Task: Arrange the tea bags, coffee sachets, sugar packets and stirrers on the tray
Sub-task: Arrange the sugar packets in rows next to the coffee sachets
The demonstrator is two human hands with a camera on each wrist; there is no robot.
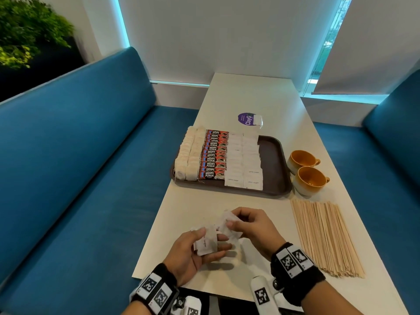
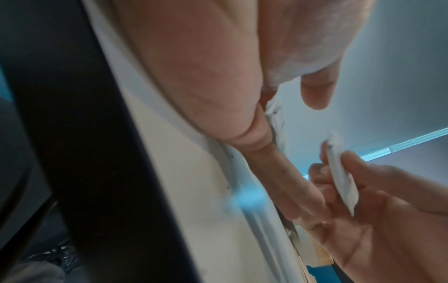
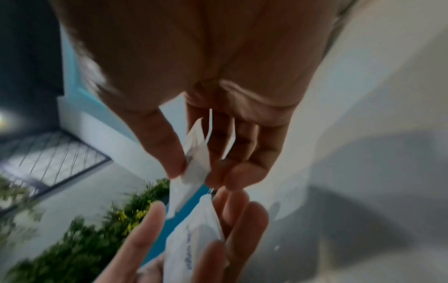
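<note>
I see matt paper sugar packets (image 1: 243, 164), pale wooden stirrers (image 1: 327, 237), a smooth brown plastic tray (image 1: 272, 160) and glossy glazed cups (image 1: 304, 171).

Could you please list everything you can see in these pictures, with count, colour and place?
Table: one, white, between the benches.
Benches: two, blue, either side of the table.
Tray: one, dark brown, mid-table.
Tea bags: two rows, off-white, tray's left end.
Coffee sachets: one row, red and black, beside the tea bags.
Sugar packets: two rows on the tray, white; more in both hands.
Stirrers: a spread pile, pale wood, on the table right of the hands.
Cups: two, orange, right of the tray.
Sticker: one, purple, beyond the tray.
Plant: green, far left.
Left hand: holds sugar packets.
Right hand: pinches sugar packets.
</note>
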